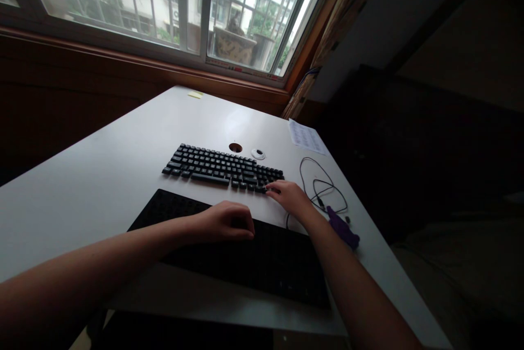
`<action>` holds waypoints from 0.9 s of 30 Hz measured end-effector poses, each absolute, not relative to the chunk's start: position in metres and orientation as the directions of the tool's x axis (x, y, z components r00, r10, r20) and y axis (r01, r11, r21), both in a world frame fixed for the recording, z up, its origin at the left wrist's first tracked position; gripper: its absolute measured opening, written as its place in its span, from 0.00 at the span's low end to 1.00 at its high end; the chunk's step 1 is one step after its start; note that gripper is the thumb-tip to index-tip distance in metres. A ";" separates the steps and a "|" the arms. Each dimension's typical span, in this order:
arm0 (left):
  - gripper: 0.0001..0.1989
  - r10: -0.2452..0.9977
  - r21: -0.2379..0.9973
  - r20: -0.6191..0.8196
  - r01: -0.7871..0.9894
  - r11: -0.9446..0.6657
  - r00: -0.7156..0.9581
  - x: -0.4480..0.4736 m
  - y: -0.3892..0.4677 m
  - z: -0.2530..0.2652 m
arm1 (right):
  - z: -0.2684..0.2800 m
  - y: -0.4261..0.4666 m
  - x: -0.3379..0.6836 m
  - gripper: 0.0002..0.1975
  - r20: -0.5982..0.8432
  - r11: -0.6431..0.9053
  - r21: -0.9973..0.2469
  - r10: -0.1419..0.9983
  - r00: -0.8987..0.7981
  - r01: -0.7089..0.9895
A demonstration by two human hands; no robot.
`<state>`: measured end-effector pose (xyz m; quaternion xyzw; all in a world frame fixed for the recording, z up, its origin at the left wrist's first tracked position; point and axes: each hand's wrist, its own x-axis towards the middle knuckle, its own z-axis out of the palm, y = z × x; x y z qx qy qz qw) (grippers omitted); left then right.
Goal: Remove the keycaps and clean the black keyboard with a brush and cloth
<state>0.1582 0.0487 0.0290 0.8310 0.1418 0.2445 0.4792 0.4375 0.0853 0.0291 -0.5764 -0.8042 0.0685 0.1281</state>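
Black keycaps (210,164) stand on the white desk in rows, laid out like a full keyboard. Nearer to me lies a dark keyboard base (262,254), set at a slant; its surface is too dark to make out in detail. My left hand (229,220) rests over the base with its fingers curled in, and whatever they may hold is hidden. At the lower right end of the keycap rows, my right hand (289,196) pinches a keycap between thumb and fingertips.
To the right lie a looped black cable (310,158) and a purple cloth (343,229). Farther back are a printed paper (305,137), a round desk hole (235,147), its loose cover (257,154) and yellow sticky notes (195,94). A barred window (196,11) stands behind the desk.
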 end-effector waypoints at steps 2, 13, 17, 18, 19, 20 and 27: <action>0.08 0.467 0.866 0.271 -0.001 -0.500 0.842 0.158 0.049 0.029 | 0.030 0.084 0.436 0.09 0.127 0.324 -0.255 0.945 -0.300 0.911; 0.08 0.486 0.859 0.277 0.013 -0.512 0.829 0.158 0.049 0.029 | 0.026 0.083 0.431 0.09 0.140 0.314 -0.249 0.948 -0.286 0.916; 0.08 0.499 0.848 0.281 0.031 -0.529 0.820 0.158 0.048 0.032 | 0.026 0.083 0.429 0.09 0.145 0.312 -0.242 0.948 -0.283 0.919; 0.08 0.507 0.843 0.287 0.037 -0.537 0.813 0.159 0.047 0.032 | 0.026 0.083 0.429 0.09 0.146 0.310 -0.240 0.948 -0.282 0.920; 0.09 0.518 0.834 0.298 0.046 -0.550 0.802 0.159 0.047 0.031 | 0.026 0.083 0.428 0.09 0.146 0.308 -0.238 0.949 -0.279 0.921; 0.09 0.531 0.818 0.315 0.059 -0.572 0.786 0.160 0.046 0.030 | 0.026 0.082 0.428 0.09 0.147 0.306 -0.237 0.950 -0.277 0.922; 0.07 0.548 0.492 0.473 0.309 -0.814 0.690 0.162 0.047 0.016 | 0.024 0.081 0.428 0.09 0.143 0.300 -0.232 0.951 -0.273 0.925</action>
